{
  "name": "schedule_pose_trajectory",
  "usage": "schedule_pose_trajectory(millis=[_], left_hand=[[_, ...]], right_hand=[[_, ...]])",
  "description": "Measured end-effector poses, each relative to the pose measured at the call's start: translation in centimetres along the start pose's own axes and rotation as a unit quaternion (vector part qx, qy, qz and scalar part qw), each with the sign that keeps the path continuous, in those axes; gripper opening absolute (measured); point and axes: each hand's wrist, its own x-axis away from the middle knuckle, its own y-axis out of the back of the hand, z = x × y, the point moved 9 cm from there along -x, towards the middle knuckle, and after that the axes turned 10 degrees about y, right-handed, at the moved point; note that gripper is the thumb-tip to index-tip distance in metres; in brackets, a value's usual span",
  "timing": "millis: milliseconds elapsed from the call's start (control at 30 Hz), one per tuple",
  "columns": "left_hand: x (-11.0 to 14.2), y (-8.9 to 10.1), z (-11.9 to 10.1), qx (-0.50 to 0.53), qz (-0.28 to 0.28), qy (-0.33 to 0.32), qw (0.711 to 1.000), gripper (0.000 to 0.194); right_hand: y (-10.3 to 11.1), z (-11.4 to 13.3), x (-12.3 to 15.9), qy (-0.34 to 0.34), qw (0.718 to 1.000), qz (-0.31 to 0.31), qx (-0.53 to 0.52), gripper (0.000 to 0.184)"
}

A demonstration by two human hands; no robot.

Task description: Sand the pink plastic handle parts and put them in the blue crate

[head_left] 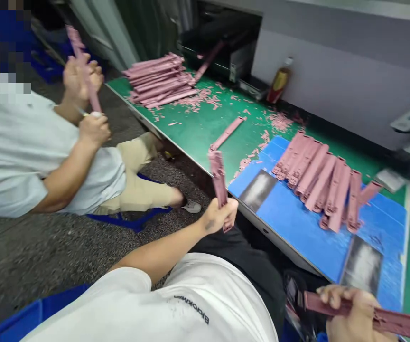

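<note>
My left hand (219, 214) is closed around the lower end of a long pink plastic strip (218, 175), which stands nearly upright in front of the table's edge. At the lower right, my right hand (354, 311) grips another pink plastic strip (404, 324), held roughly level beside the table corner. Several similar pink strips (328, 178) lie side by side in a row on a blue board (290, 228). One more strip (228, 133) rests on the green tabletop, its near end just behind the one in my left hand.
A large stack of pink strips (162, 80) and many pink shavings (279, 121) lie on the green table (187, 126). A bottle (280, 80) stands at the back wall. Two dark pads (258, 189) are on the board. A co-worker (84, 137) sits at left, holding a pink strip.
</note>
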Motion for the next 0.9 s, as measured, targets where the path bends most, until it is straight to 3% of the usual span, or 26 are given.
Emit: schedule_pose_trajectory(millis=[167,300,433,633,900], left_hand=[[2.3,-0.3,3.8,0.014,0.004,0.084,0.996,0.069],[4.0,-1.2,6.0,0.045,0.032,0.124,0.991,0.072],[4.5,-0.9,6.7,0.069,0.019,0.113,0.991,0.076],[3.4,-1.9,7.4,0.090,0.072,0.103,0.988,0.083],[1.5,-1.8,9.9,0.062,0.041,0.178,0.981,0.092]], right_hand=[[-7.8,-0.5,1.8,-0.049,0.990,0.121,0.058,0.050],[-11.7,-1.6,3.4,-0.068,0.969,0.225,0.075,0.060],[-14.5,-2.9,5.2,-0.064,0.942,0.320,0.082,0.063],[-17.0,-3.3,8.0,-0.048,0.922,0.359,0.133,0.069],[-17.0,-4.2,9.0,-0.064,0.905,0.384,0.173,0.068]])
